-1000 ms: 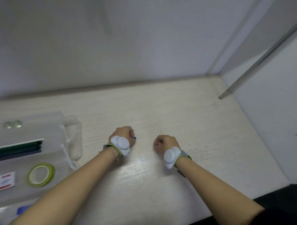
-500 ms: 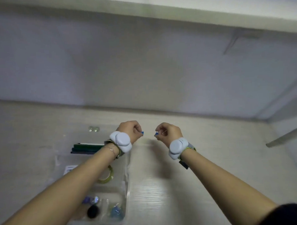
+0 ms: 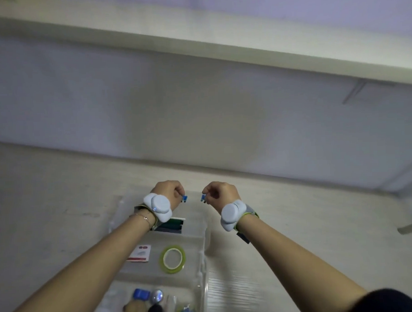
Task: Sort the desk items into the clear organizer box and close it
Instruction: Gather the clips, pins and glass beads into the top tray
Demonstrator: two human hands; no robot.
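Left fingers point(image 3: 178, 192): curled, pinching a small blue piece point(image 3: 184, 198) at the tips; too small to name, likely a pin or clip.
Right fingers point(image 3: 208, 195): curled likewise, pinching a second blue piece point(image 3: 202, 198); tips turned inward toward the other hand.
Left hand point(image 3: 167, 193): raised above the far end of the box, knuckles up, probably so the piece can drop straight down.
Right hand point(image 3: 222, 194): level with the left, just beside it, hanging past the box's right wall rather than over it.
Wrist bands point(image 3: 158, 206): pale bulky units strapped behind both hands.
Below the fingers: clear box point(image 3: 202, 250), lid not seen over it, so open for filling.
Under the left wrist: dark green pens point(image 3: 171, 225) in the far compartment.
Nearer the body: red-and-white card point(image 3: 139, 253) beside green tape roll point(image 3: 172, 259), sharing the middle compartment.
Nearest compartment: small bits, blue, silver, tan and black, grouped by size, it seems.
Step judged: blue pieces about to join the small bits; closing not yet done.
Desk point(image 3: 285, 213): pale wood under the box.
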